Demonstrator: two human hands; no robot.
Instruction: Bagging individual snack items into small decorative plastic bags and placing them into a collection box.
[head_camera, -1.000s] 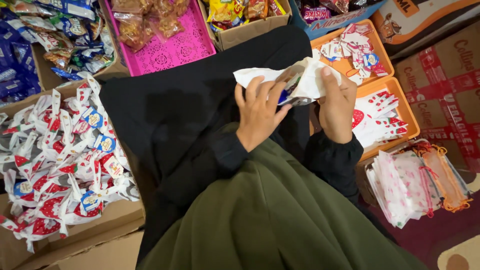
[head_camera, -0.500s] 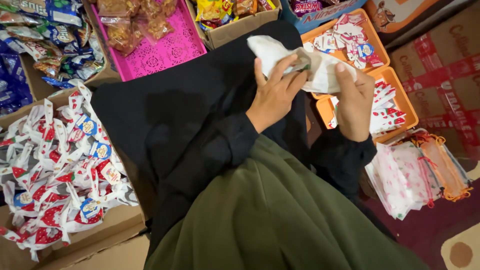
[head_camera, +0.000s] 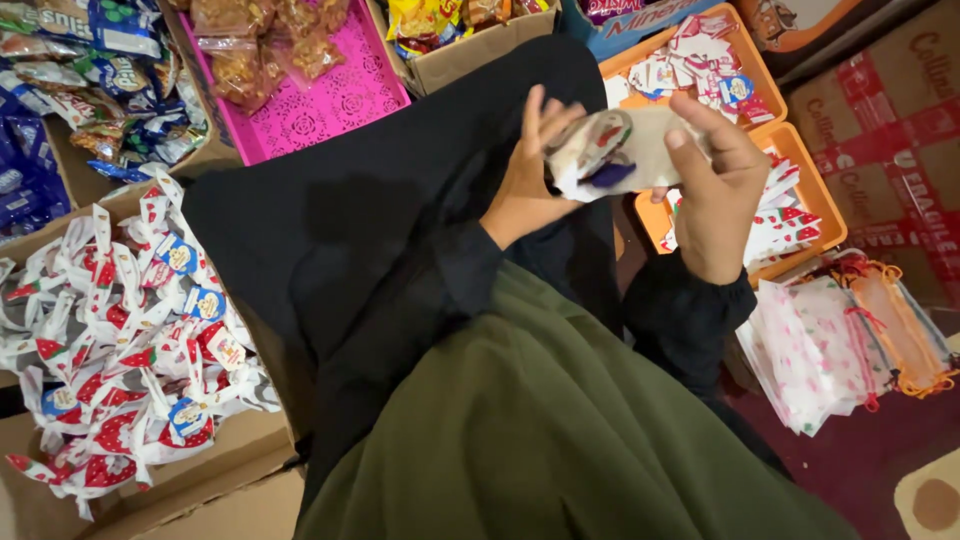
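Between both hands I hold a small white pouch (head_camera: 625, 150) printed with red shapes, with a dark blue item showing inside it. My left hand (head_camera: 525, 170) presses against the pouch's left side, fingers spread upward. My right hand (head_camera: 715, 190) wraps over its right end from above. Both hands are raised over my lap, which is covered by black cloth (head_camera: 400, 220) and an olive garment (head_camera: 560, 430). Just behind the pouch sits an orange tray (head_camera: 800, 180) of small white and red packets.
A cardboard box (head_camera: 200, 490) heaped with tied white and red pouches (head_camera: 130, 330) lies at my left. A pink perforated tray (head_camera: 330, 100) with snack bags, more boxes of snacks (head_camera: 80, 70) and a stack of drawstring bags (head_camera: 840, 340) at my right surround me.
The pouch has been turned and squeezed narrower between my hands. My right hand has come up over its right end, and the view has shifted slightly.
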